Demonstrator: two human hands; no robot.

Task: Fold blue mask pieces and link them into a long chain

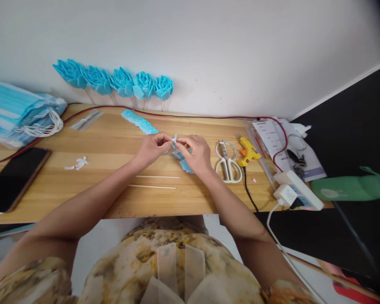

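Observation:
My left hand (152, 148) and my right hand (196, 155) meet over the middle of the table. Fingertips of both pinch a small white and pale-blue strip (174, 138), partly hidden by the fingers. Beneath my right hand lie several blue cut pieces (186, 166). Behind my left hand, a row of overlapping light-blue pieces (139, 122) runs diagonally. Two thin wooden sticks (158, 177) rest in front of the hands, nearly parallel. To the right of my right hand lie white-handled scissors (228, 166), blades pointing away.
Several blue flowers on sticks (122, 81) lean on the wall. Left are bagged blue face masks (11, 107), a phone (17, 179) and white scraps (79, 163). Right are a yellow glue gun (248, 152), a power strip (299, 190), papers (270, 141) and a green bottle (351, 188).

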